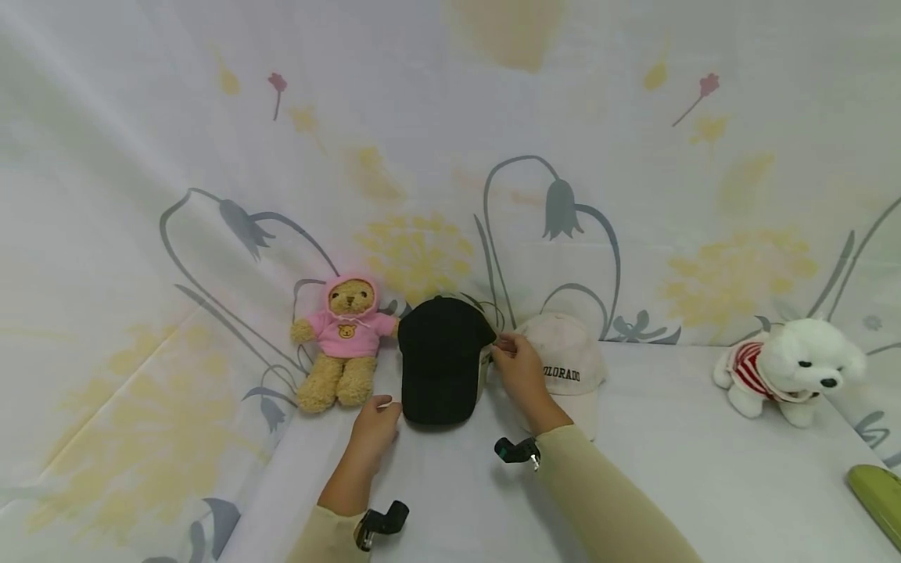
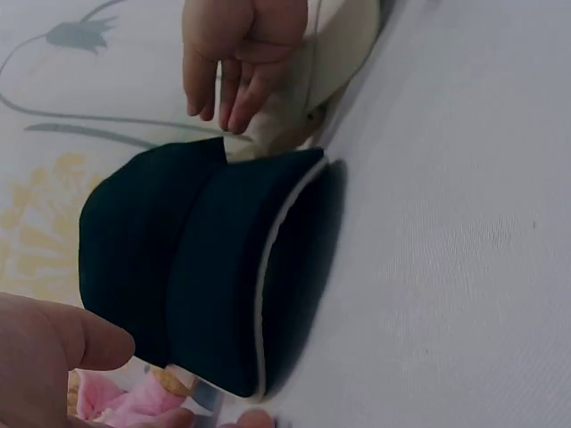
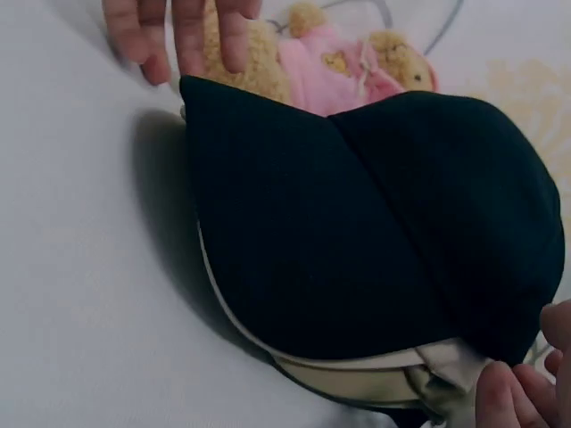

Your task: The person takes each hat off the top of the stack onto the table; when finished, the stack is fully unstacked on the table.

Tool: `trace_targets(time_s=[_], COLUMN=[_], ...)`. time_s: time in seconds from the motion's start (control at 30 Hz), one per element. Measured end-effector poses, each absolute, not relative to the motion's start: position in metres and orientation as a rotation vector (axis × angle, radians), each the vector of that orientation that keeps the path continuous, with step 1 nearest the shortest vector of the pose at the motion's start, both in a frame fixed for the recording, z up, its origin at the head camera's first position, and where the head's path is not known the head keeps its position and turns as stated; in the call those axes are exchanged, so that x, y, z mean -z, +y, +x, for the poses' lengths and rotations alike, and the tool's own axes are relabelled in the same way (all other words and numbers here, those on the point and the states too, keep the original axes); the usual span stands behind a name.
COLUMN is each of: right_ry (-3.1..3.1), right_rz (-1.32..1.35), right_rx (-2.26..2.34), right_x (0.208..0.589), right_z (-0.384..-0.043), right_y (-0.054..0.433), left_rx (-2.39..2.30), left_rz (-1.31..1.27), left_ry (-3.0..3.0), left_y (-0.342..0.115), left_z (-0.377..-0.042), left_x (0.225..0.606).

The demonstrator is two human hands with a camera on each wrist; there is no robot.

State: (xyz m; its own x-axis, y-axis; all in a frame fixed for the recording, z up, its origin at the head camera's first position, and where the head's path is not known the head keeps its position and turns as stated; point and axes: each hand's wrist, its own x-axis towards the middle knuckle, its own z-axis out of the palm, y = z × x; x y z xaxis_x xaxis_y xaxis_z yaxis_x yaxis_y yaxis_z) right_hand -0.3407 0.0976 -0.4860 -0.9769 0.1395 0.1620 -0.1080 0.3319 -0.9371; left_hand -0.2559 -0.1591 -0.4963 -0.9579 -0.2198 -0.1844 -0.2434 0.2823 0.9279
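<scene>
A black baseball cap (image 1: 442, 363) stands on the white surface, its brim facing front and down. Pale fabric (image 3: 393, 374) shows under the brim's edge in the right wrist view. Beside the brim's left edge is my left hand (image 1: 376, 430), fingers loose and holding nothing. My right hand (image 1: 519, 367) reaches to the cap's right side, fingertips right at its edge; in the left wrist view those fingers look straight. Partly hidden behind my right hand is a cream cap (image 1: 563, 352) with dark lettering. A teddy bear (image 1: 345, 344) in a pink hoodie sits left of the black cap.
A white plush dog (image 1: 795, 367) in a red striped top stands at the far right. Part of a green object (image 1: 876, 500) shows at the right edge. Behind everything hangs a flower-patterned cloth (image 1: 422, 156).
</scene>
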Motion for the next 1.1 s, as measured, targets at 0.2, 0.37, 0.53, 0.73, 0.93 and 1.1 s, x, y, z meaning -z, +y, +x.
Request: trace_targets(time_s=[0.2, 0.37, 0.53, 0.73, 0.93, 1.1], right_ry=[-2.410, -2.374, -2.321, -2.264, -2.243, -2.219], right_rz=[-0.087, -0.131, -0.164, -0.202, -0.235, -0.240], right_rx=[-1.767, -1.903, -1.993, -2.046, -2.029, -2.036], right_x=[0.486, 0.484, 0.485, 0.488, 0.491, 0.489], right_z=[-0.353, -0.360, -0.364, -0.364, -0.363, -0.363], right_y=[0.091, 0.089, 0.084, 0.082, 0.082, 0.082], left_rx=[-1.905, -1.965, -1.970, -2.027, -2.089, -2.113], left_rz=[-0.434, -0.404, -0.338, -0.330, -0.360, -0.347], left_ry=[2.374, 2.296, 2.284, 2.299, 2.259, 2.234], left_y=[-0.160, -0.160, -0.160, -0.156, -0.155, -0.160], left_z=[-0.262, -0.264, -0.261, -0.259, -0.258, -0.258], left_x=[0.502, 0.506, 0.510, 0.516, 0.518, 0.516])
